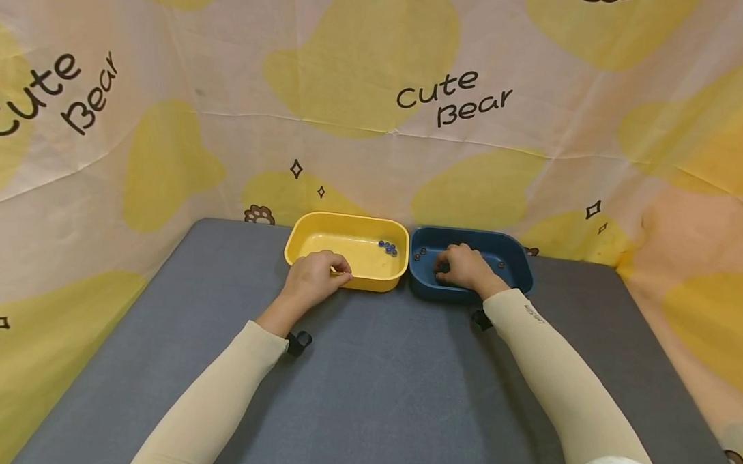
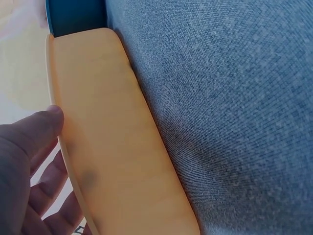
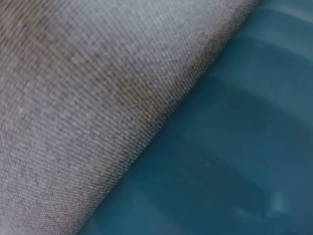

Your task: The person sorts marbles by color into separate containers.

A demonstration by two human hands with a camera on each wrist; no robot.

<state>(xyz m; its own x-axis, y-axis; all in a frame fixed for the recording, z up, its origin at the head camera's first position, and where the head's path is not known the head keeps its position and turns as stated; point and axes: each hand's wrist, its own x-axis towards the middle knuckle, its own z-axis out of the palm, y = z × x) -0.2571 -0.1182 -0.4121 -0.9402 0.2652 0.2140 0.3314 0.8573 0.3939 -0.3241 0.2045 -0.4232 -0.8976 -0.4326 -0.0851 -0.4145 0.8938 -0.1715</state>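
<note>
In the head view my left hand (image 1: 313, 276) is at the near rim of a yellow plastic bin (image 1: 347, 217). The left wrist view shows the thumb (image 2: 46, 120) over that rim and curled fingers behind the wall, gripping it. Several small blue beads (image 1: 388, 247) lie at the bin's right end. My right hand (image 1: 464, 266) reaches down into a dark blue bin (image 1: 512, 254) with bent fingers. Its fingertips are partly hidden, and whether they pinch anything is unclear. Small brownish beads (image 1: 420, 253) lie left of this hand, with another bead (image 1: 501, 264) to its right.
Both bins stand side by side at the back of a grey cloth-covered table (image 1: 378, 382). Behind them hangs a printed curtain (image 1: 365, 75). Dark wrist devices (image 1: 299, 343) show below both wrists. The right wrist view holds only grey cloth and the blue bin's outer wall (image 3: 220, 161).
</note>
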